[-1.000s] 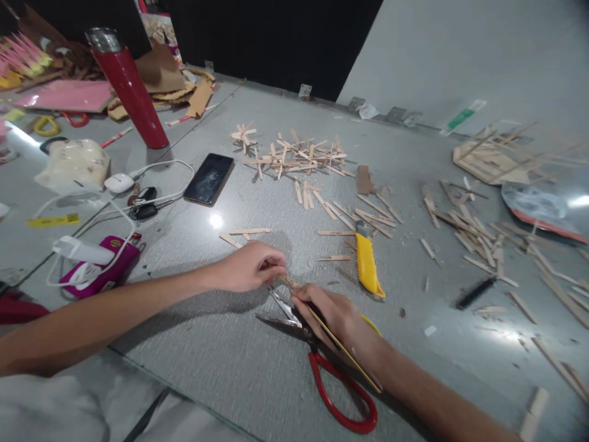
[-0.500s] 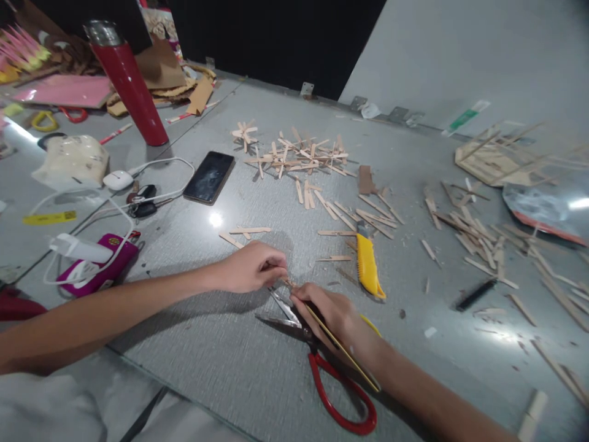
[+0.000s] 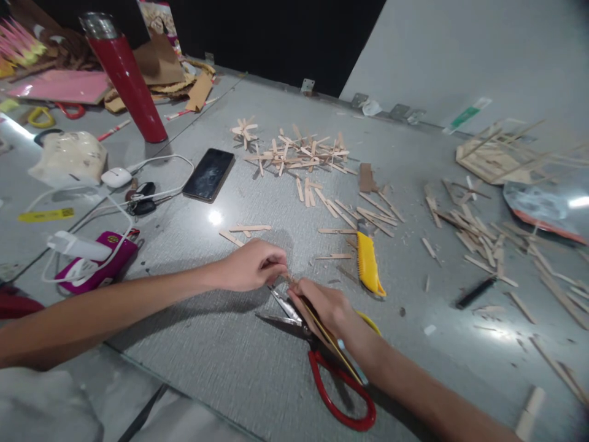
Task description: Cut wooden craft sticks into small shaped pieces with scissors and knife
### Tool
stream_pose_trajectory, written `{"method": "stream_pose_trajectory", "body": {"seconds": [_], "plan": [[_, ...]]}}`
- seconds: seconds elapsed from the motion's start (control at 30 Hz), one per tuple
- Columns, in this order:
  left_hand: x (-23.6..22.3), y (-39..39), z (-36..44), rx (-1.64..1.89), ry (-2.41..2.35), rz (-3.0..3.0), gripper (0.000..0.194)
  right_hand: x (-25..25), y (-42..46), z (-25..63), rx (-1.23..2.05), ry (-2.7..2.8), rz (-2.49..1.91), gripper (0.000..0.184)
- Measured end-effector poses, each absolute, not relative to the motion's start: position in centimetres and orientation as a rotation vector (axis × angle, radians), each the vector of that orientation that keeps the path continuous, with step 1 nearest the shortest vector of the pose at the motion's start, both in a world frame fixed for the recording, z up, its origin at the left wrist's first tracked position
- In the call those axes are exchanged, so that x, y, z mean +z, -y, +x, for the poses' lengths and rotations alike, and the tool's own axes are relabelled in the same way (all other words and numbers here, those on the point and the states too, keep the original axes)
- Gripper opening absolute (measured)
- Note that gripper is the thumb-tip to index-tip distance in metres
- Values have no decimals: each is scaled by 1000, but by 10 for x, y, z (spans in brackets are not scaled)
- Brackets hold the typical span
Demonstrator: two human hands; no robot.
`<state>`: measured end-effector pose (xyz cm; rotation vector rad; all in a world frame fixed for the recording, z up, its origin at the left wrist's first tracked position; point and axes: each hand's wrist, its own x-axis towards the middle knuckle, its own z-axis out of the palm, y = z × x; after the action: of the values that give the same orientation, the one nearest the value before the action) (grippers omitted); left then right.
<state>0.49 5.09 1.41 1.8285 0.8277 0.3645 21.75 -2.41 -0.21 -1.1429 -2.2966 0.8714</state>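
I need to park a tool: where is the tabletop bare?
Bare tabletop shows between the smartphone and the craft-stick pile, and between the left forearm and the near edge, left of the scissors. Crowded: right, with scattered craft sticks; left, with white cables.

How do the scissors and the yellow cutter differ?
The scissors have a red and a yellow handle; the yellow cutter has one yellow grip. The scissors are partly hidden by the right hand; the yellow cutter lies apart from it. Both show some yellow.
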Motion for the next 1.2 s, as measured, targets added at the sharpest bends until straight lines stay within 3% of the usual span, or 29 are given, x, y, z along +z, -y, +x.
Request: {"method": "stream_pose_trajectory", "body": {"seconds": [0.63,1.2], "plan": [[13,-49,3,367,-869,1838,30,-2,30,223,647,2282,-1007,20],[15,-49,2,404,-817,1868,33,-1,25,221,760,2279,-1062,23]]}}
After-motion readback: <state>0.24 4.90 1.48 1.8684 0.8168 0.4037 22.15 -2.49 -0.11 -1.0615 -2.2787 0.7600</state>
